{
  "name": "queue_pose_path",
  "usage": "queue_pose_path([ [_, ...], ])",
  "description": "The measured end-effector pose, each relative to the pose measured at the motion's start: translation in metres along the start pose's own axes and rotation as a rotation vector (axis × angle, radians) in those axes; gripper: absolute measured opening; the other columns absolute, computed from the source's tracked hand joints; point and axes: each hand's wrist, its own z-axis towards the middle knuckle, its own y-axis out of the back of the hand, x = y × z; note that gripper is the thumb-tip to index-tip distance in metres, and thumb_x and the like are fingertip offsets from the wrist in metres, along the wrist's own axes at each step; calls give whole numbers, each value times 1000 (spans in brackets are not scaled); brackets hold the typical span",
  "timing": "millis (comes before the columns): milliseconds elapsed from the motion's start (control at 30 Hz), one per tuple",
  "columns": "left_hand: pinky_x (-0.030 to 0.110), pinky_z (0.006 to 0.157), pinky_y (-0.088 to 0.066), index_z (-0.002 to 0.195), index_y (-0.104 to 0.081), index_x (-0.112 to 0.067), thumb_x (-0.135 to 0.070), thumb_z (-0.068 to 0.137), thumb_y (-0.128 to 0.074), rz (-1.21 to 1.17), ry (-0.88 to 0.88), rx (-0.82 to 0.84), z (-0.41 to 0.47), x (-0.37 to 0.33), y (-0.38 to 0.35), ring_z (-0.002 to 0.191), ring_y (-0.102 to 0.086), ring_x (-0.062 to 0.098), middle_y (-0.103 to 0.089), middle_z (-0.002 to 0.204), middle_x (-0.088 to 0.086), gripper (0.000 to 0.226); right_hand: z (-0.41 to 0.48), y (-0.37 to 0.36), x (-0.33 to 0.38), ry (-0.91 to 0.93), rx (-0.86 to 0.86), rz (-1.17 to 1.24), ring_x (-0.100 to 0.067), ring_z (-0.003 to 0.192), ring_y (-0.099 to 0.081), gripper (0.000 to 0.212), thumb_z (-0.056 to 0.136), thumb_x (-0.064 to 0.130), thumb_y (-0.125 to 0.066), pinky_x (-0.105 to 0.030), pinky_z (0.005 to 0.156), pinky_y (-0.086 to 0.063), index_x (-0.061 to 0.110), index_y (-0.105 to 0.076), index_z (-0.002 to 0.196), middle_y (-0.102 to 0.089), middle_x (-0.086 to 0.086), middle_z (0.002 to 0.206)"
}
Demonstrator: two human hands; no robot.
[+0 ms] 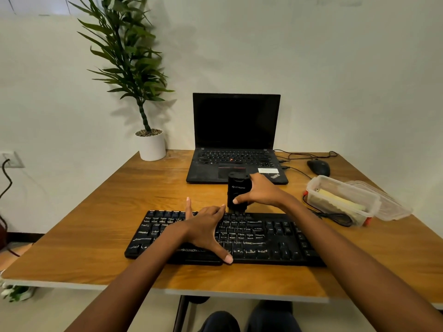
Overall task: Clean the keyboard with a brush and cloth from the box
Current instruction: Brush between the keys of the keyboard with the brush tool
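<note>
Wood surface (96, 236) against white wall; potted plant (150, 146) at back L corner. Black keyboard (263, 238) lies near front edge, centre; left hand (206, 228) rests flat on its L half, fingers straight & spread. Open laptop (236, 130) behind, screen dark. Right hand (261, 191) grips an upright black device (237, 190), lower end at keyboard's far edge. Mouse (318, 167) back R; clear box (345, 188) w/ pale yellow material inside sits R of keyboard, lid (393, 207) beside it.

A wooden table (96, 224) is occupied by a black keyboard (263, 238) near its front edge, an open laptop (236, 161) behind it, a potted plant (151, 146) at the far left, and a mouse (318, 167), a clear plastic box (345, 186), its lid (393, 207) and a coiled cable (335, 215) at the right.
</note>
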Motion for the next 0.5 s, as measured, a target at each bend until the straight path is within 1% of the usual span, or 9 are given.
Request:
queue_pose_path([
  [67,65,93,33,149,16,-16,-70,66,-66,-10,-1,-4,0,1,0,146,10,19,4,159,0,128,-1,0,0,-2,29,4,-14,87,-60,41,70,12,-78,-21,68,-52,12,-56,103,-61,1,92],
  [133,63,91,35,149,16,-16,-70,66,-66,-6,-3,-2,1,0,0,146,10,20,4,159,1,129,0,1,-2,16,-43,-59,-14,90,-57,44,69,15,-79,-21,73,-48,11,-57,107,-61,-1,97],
  [167,64,92,35,149,16,-16,-71,66,-66,1,-4,-3,1,0,0,146,10,20,4,159,1,129,-1,0,-3,16,-63,-37,-15,91,-57,44,69,15,-79,-23,74,-49,10,-57,107,-62,-3,98],
  [200,65,93,33,149,15,-16,-71,66,-66,3,-3,-5,1,0,0,146,10,20,4,159,0,129,-1,0,-3,10,-51,-2,-15,90,-59,43,69,13,-79,-24,73,-51,10,-57,106,-62,-3,98],
  [267,66,94,32,149,15,-16,-71,66,-66,-7,-3,-4,1,1,-1,146,10,20,5,159,1,128,-4,3,-1,-1,51,15,-17,88,-61,41,70,10,-78,-25,70,-54,11,-56,104,-62,-2,94],
  [333,66,94,32,149,16,-16,-70,67,-66,-13,-8,-4,1,0,0,146,10,20,5,159,1,128,-4,10,2,4,112,-77,-16,87,-60,40,70,11,-78,-22,68,-51,12,-55,103,-60,1,91],
  [400,67,94,30,149,16,-16,-71,66,-66,-6,-9,-3,0,0,0,146,10,20,5,159,1,128,-3,13,8,44,84,-156,-14,88,-56,44,70,14,-79,-20,70,-47,10,-56,107,-59,2,94],
  [433,67,95,30,149,16,-17,-71,66,-66,-7,-10,-5,0,0,0,146,9,20,4,159,1,129,-2,12,9,51,82,-139,-14,89,-56,46,70,14,-79,-20,73,-47,9,-55,109,-59,1,96],
  [500,68,95,29,149,16,-17,-71,65,-66,-15,-14,-5,1,1,0,146,9,20,3,159,0,129,-3,10,7,39,110,-93,-16,93,-59,48,69,13,-79,-25,78,-50,9,-55,111,-61,-1,100],
])
